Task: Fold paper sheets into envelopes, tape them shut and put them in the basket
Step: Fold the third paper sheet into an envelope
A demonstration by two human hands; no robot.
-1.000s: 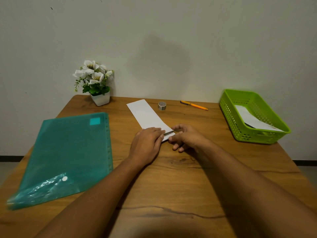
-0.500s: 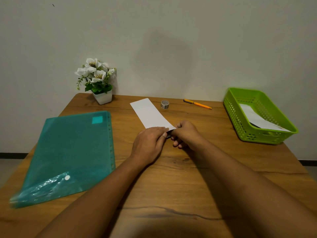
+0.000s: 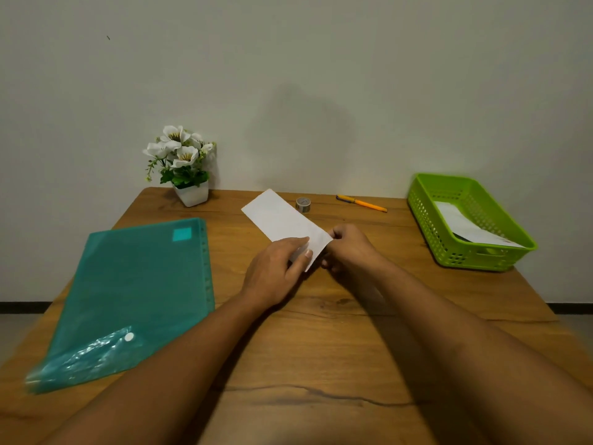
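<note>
A white folded paper strip [image 3: 279, 219] lies diagonally at the middle of the wooden table [image 3: 321, 348]. Its near end is lifted between my hands. My left hand [image 3: 276, 271] holds that end with the thumb on top of the paper. My right hand [image 3: 348, 248] pinches the right corner of the same end, fingers curled. A small roll of tape [image 3: 303, 204] stands just behind the strip. The green basket [image 3: 449, 252] at the right holds a white folded envelope [image 3: 471, 228].
A teal plastic folder [image 3: 128, 293] lies on the left part of the table. A white pot of artificial flowers [image 3: 183, 165] stands at the back left by the wall. An orange pen [image 3: 361, 203] lies at the back between tape and basket.
The near end of the strip, flat under my fingers before, is now raised off the table. Both hands have shifted slightly away from me along the paper.
</note>
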